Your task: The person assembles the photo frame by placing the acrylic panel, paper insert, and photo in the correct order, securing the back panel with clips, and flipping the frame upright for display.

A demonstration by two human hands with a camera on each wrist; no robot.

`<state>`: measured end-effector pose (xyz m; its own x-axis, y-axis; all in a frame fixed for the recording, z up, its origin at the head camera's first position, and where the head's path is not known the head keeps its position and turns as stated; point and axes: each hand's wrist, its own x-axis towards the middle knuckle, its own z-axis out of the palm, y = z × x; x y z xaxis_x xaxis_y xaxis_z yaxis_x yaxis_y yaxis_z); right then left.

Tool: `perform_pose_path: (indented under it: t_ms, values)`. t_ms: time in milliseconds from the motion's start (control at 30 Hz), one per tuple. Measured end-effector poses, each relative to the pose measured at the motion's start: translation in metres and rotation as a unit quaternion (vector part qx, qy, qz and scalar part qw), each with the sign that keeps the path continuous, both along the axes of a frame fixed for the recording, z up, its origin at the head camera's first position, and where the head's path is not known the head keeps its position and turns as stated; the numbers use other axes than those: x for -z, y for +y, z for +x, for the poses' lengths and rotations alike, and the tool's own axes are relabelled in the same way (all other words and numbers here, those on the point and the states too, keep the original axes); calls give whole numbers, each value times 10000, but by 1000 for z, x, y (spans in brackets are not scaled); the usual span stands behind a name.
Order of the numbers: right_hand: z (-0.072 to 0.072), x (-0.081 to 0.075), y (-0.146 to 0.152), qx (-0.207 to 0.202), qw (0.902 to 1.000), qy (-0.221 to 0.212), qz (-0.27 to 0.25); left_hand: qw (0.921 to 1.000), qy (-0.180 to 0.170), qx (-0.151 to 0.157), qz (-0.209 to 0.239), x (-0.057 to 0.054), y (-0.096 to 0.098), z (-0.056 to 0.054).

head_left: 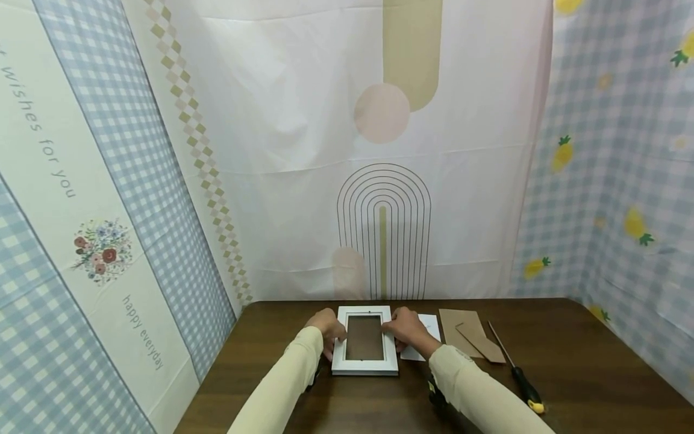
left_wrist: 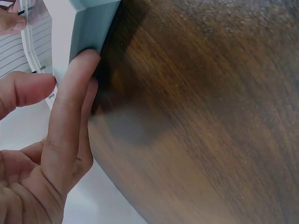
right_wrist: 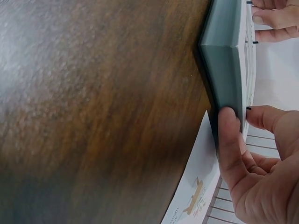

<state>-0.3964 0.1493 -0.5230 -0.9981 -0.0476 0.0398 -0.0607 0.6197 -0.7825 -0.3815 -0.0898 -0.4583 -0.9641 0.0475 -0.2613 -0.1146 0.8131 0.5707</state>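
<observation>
A white picture frame [head_left: 364,366] lies on the wooden table, its opening showing dark brown. Small black tabs stand along the inner edge of the opening. My left hand [head_left: 327,325] grips the left side, the thumb on the upper face and the fingers along the outer wall, as the left wrist view shows on the frame [left_wrist: 64,42]. On the opposite side my right hand [head_left: 408,328] pinches the frame the same way. In the right wrist view its thumb rests beside a black tab, with the fingers against the outer side of the frame [right_wrist: 222,70].
Right of the frame lies a white printed card [head_left: 430,325], partly under my right hand. Beyond it is a brown backing board [head_left: 465,317] with an angled stand leg [head_left: 490,351] across it. A black and yellow screwdriver [head_left: 523,383] lies farther right. Fabric hangs behind the table [head_left: 585,361].
</observation>
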Motion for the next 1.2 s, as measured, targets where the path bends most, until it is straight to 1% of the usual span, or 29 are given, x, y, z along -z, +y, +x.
perform_pose_path:
  t_ms: [33,67,167,300,400,433,467,533,567,600,633,667,733,800,833,867,900,933,1000,1033,1100,1200]
  values:
    - [0,0,0,-23,10000,2,-24,10000,-15,-10,6,0,0,-1]
    - [11,-14,-3,53,9999,-105,-32,10000,-20,-19,-2,1,0,-1]
    - [15,-18,-3,43,9998,-196,36,10000,-9,-10,-83,-1,1,0]
    - [16,-21,0,90,9994,-295,136,9999,-19,-24,-98,-5,2,5]
    - [16,-23,2,209,9990,-258,295,9999,-72,-70,-33,-3,1,2]
    - [15,-23,3,261,9987,-245,374,10000,-44,-63,-46,0,0,0]
    - [15,-24,4,325,9982,-238,440,9999,-38,-75,-66,5,0,-5]
    - [16,-25,6,439,9972,-172,573,9999,-83,-40,-58,22,-5,-24]
    - [16,-26,7,491,9968,-135,622,9999,-91,-30,-80,29,-6,-31]
    - [17,-26,8,541,9962,-128,673,9999,-58,24,-102,42,-9,-43]
    - [17,-26,9,590,9954,-114,746,9999,-94,50,-99,52,-12,-53]
    - [18,-26,11,625,9951,-92,763,9998,-65,63,-185,56,-13,-56]
    - [18,-25,13,684,9940,-93,847,9998,-82,62,-155,62,-14,-63]
    - [18,-24,15,737,9930,-117,919,9999,-61,40,-141,59,-12,-60]
    - [17,-23,16,768,9925,-115,946,9999,-100,-17,-115,49,-10,-51]
    - [17,-23,17,802,9920,-98,967,9999,-82,-32,-74,41,-8,-44]
    - [17,-23,18,843,9912,-88,1020,9998,-163,-58,62,36,-7,-40]
    - [17,-23,19,882,9904,-74,1065,9998,-171,-54,109,29,-6,-33]
    - [17,-23,21,975,9885,-62,1156,9997,-195,-88,153,9,-3,-14]
    - [18,-24,22,1024,9874,-66,1207,9996,-175,-70,186,4,-3,-9]
    - [18,-25,23,1111,9848,-59,1337,9997,-150,-50,184,-5,-2,0]
    - [19,-26,24,1202,9806,-25,1550,9998,-114,-19,170,-9,-1,4]
